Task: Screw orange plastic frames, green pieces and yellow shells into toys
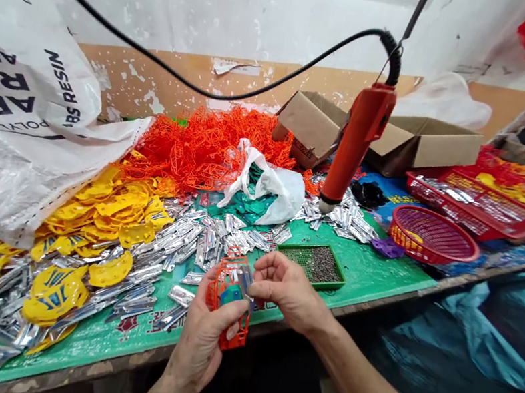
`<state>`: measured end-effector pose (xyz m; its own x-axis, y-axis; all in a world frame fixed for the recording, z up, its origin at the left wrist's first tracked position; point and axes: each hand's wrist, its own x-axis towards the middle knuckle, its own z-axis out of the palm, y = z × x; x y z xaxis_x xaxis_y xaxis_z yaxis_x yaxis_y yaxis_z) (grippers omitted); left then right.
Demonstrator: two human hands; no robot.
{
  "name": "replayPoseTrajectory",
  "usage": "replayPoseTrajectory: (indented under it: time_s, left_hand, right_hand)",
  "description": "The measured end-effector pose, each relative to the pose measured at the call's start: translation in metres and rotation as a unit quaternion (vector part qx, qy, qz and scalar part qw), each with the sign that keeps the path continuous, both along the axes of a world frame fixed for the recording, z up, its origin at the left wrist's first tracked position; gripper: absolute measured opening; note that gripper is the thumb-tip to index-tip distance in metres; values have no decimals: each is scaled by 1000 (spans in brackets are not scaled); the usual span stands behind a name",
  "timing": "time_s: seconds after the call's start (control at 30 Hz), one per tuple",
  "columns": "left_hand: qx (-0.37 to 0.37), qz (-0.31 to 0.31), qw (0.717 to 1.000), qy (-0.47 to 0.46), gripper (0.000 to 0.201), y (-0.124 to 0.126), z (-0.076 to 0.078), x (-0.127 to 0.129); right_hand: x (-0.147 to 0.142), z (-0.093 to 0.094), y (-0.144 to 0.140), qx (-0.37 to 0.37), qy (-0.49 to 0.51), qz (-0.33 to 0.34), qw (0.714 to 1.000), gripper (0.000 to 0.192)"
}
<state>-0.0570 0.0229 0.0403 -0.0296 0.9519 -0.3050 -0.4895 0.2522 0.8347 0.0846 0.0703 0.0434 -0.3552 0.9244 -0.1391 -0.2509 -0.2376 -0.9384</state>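
Note:
My left hand (210,323) is closed around an orange plastic frame (238,336), tilted up over the table's front edge. A teal plastic piece (231,294) sits inside that frame under my left thumb. My right hand (289,293) pinches a shiny silver plastic part (246,280) against the frame's right side. Just beyond my right hand lies a green tray (340,279) holding many small dark screws (324,264). Silver parts (191,238) are heaped behind and to the left of my hands.
An orange electric screwdriver (360,139) hangs from a cable above the table. Around stand yellow pieces (103,202), a pile of orange frames (200,145), a white bag of teal pieces (286,194), a red basket (431,233), cardboard boxes (438,146) and a large white sack (18,167).

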Motion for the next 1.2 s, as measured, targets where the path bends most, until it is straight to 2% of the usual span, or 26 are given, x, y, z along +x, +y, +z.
replayPoseTrajectory:
  time_s: [0.1, 0.2, 0.27, 0.33, 0.43, 0.53, 0.6, 0.7, 0.77, 0.8, 0.87, 0.93, 0.97, 1.0, 1.07, 1.13, 1.2]
  left_hand:
    - [10, 44, 999, 14, 70, 1, -3, 5]
    - [13, 69, 997, 20, 73, 2, -5, 6]
    - [16, 73, 997, -3, 70, 2, -7, 3]
    - [16, 66, 996, -60, 59, 3, -10, -2]
    - [6, 42, 987, -156, 40, 4, -13, -9]
    - [17, 17, 981, -191, 38, 3, -14, -11]
    - [40, 1, 983, -180, 45, 3, -16, -10]
    - [72, -21, 994, -82, 59, 2, -19, -9]
    - [96, -6, 994, 54, 66, 1, -21, -13]
    - [115, 17, 984, 135, 67, -1, -20, -15]
    - [178, 76, 938, 289, 62, -6, -16, -22]
    - [273, 110, 867, 402, 52, -12, -7, -29]
    - [322, 105, 832, 440, 49, -14, -1, -31]
    - [359, 80, 804, 468, 51, -15, 5, -32]
    - [379, 5, 780, 498, 58, -13, 15, -34]
    - [363, -82, 781, 502, 51, -6, 21, -35]
    - [350, -150, 787, 486, 33, 1, 22, -35]
  right_hand:
    - [-23, -7, -22, 36, -35, -124, 991, 28]
    - [-37, -11, -40, 47, -59, -179, 981, 31]
    - [-37, -13, -45, 38, -48, -185, 981, 33]
    - [-31, -15, -46, 26, -13, -197, 980, 35]
    - [-22, -16, -44, -42, 97, -202, 974, 38]
    - [-21, -14, -44, -105, 200, -132, 965, 40]
    - [-26, -14, -46, -89, 215, -107, 967, 39]
    - [-28, -14, -45, -22, 160, -152, 975, 34]
    - [-23, -13, -42, 42, 101, -177, 978, 30]
    - [-18, -12, -40, 79, 66, -177, 979, 27]
    - [-6, -8, -36, 166, -24, -166, 972, 21]
    - [5, -4, -33, 259, -127, -152, 945, 16]
    - [9, -2, -33, 303, -173, -142, 926, 14]
    - [12, 0, -33, 343, -214, -132, 905, 13]
    - [13, 3, -35, 411, -278, -110, 861, 12]
    - [10, 6, -37, 467, -321, -95, 819, 11]
    - [8, 8, -38, 513, -346, -88, 781, 9]
